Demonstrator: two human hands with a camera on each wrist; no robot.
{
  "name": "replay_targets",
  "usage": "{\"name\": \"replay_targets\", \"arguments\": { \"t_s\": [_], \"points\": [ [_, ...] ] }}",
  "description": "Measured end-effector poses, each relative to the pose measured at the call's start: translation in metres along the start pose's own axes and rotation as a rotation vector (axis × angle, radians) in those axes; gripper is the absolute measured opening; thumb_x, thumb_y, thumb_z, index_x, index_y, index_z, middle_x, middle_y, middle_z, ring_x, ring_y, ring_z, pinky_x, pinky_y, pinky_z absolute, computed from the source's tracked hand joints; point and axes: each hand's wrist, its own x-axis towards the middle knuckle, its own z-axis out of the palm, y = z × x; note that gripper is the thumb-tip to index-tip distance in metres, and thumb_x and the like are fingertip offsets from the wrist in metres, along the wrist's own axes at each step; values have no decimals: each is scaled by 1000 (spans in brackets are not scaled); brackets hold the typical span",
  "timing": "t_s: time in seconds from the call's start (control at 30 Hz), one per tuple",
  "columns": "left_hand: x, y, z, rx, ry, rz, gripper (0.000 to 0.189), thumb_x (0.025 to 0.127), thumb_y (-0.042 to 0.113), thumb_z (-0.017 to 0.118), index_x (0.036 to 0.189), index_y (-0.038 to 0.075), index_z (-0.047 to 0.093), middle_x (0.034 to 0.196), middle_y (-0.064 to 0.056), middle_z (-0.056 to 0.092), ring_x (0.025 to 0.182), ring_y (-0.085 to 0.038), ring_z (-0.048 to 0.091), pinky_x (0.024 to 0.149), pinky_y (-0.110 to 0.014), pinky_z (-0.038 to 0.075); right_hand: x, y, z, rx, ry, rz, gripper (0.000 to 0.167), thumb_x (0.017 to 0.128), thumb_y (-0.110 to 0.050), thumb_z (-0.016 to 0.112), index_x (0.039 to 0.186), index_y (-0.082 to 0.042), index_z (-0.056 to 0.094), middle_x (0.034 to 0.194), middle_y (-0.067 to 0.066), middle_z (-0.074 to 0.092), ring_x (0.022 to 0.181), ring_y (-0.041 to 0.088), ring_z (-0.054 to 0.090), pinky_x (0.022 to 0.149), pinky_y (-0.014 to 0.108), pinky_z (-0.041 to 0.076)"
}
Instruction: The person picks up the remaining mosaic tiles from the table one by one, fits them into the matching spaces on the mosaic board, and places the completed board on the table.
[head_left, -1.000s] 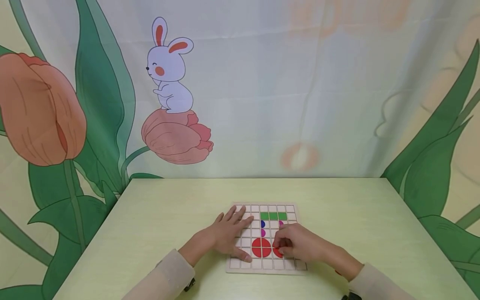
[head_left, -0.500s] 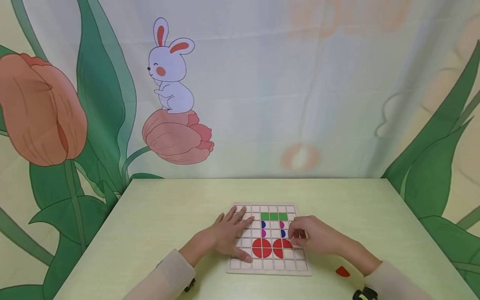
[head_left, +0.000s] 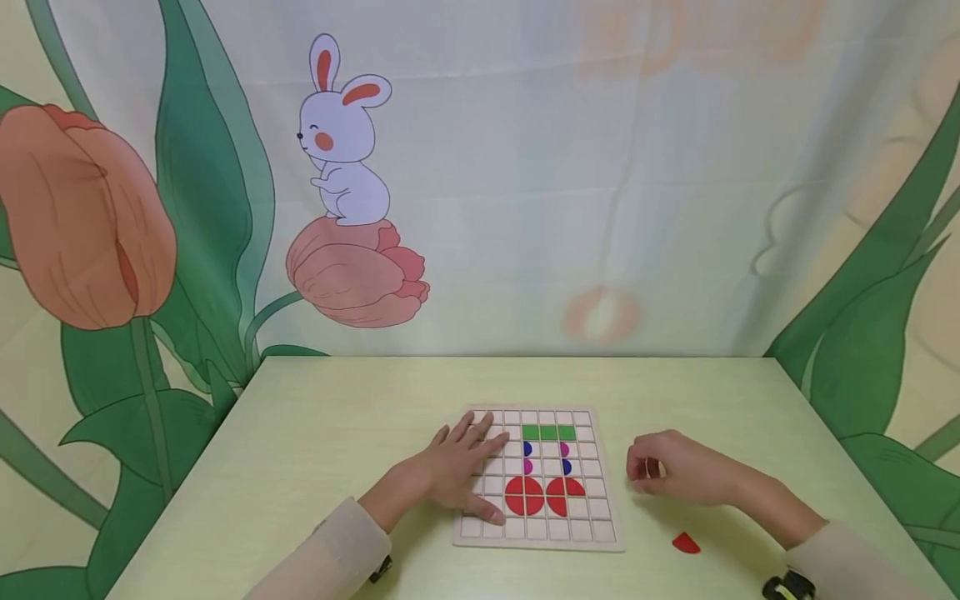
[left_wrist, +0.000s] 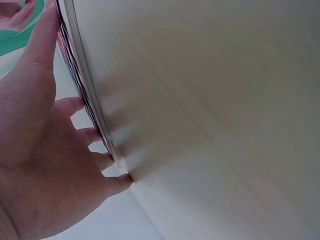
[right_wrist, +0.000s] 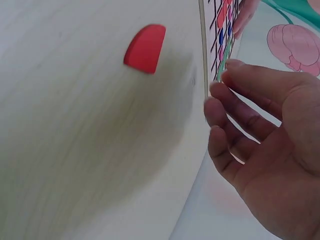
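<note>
A square wooden grid board (head_left: 602, 507) lies on the table, bearing a green strip (head_left: 548, 432), small blue and magenta half-discs, a full red disc (head_left: 524, 497) and a red disc lacking its lower right quarter (head_left: 557, 492). My left hand (head_left: 457, 468) rests with spread fingers on the board's left side. Off the board's right edge hovers my right hand (head_left: 686, 469), fingers loosely bent and holding nothing, as the right wrist view confirms. Just below that hand, a loose red quarter-circle piece (head_left: 686, 543) lies on the table; it also shows as a red wedge (right_wrist: 146, 49) in the right wrist view.
The pale table (head_left: 360, 400) surrounds the board, its back edge meeting a printed curtain (head_left: 510, 167) with a rabbit and tulips. A dark watch or band (head_left: 789, 585) sits at the right sleeve.
My right hand has left the red pieces on the board and moved right, over the table. The loose red quarter, hidden at first, has come into view. My left hand stays put.
</note>
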Motion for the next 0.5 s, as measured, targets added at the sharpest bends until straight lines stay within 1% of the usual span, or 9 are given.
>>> {"name": "replay_targets", "arguments": {
  "t_s": [0.13,0.23,0.37,0.5],
  "points": [
    [1,-1,2,-2,1,-3,123,78,85,71,172,28,16,179,-8,-1,163,-38,-4,127,-66,12,-8,3,-4,3,-91,17,14,94,-9,80,93,-19,70,86,-14,63,81,7,59,73,25,53],
    [2,-1,2,-4,4,-2,122,78,85,71,172,29,16,179,-8,-2,163,-38,-4,127,-66,12,-16,2,-8,7,-151,50,18,91,-13,84,91,-20,68,84,-13,61,79,8,58,71,25,51],
    [3,-2,3,-7,0,-4,123,78,85,71,172,29,16,179,-8,-2,163,-37,-5,127,-66,10,-25,-2,-11,25,-223,130,26,85,-19,90,89,-18,65,80,-8,60,74,9,55,66,25,46],
    [3,-2,3,-3,-1,-8,123,78,85,71,172,29,16,179,-8,-2,163,-37,-4,127,-65,11,-30,-5,-9,-9,-265,213,30,81,-19,92,86,-16,63,75,-4,57,70,7,51,64,25,41]
  ]
}}
